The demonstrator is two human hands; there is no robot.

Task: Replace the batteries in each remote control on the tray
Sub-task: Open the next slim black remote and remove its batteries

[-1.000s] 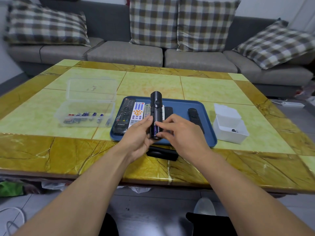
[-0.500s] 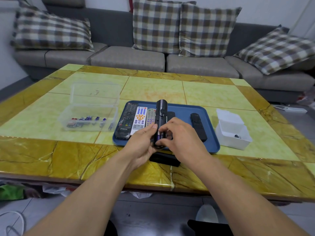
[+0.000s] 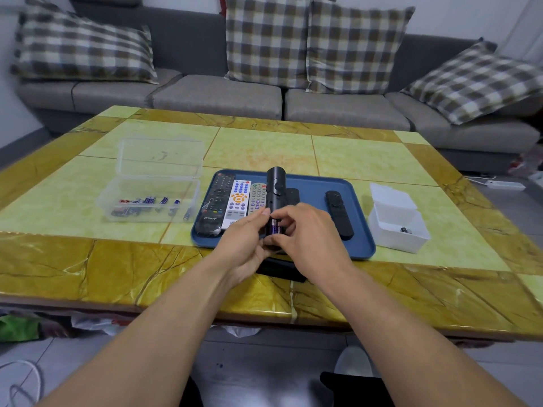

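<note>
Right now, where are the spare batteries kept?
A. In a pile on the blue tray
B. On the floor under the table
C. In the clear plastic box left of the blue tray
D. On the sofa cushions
C: the batteries lie in the clear plastic box, left of the blue tray.

Head camera looks forward and down, close over the table [image 3: 117,259] toward the sofa [image 3: 217,98].

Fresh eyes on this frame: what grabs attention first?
Both hands meet at the centre: the left hand grips a black remote held upright over the blue tray, while the right hand works a purple battery at its open lower end. Left of the tray sits a clear box of batteries; right of it, a white bin.
</note>
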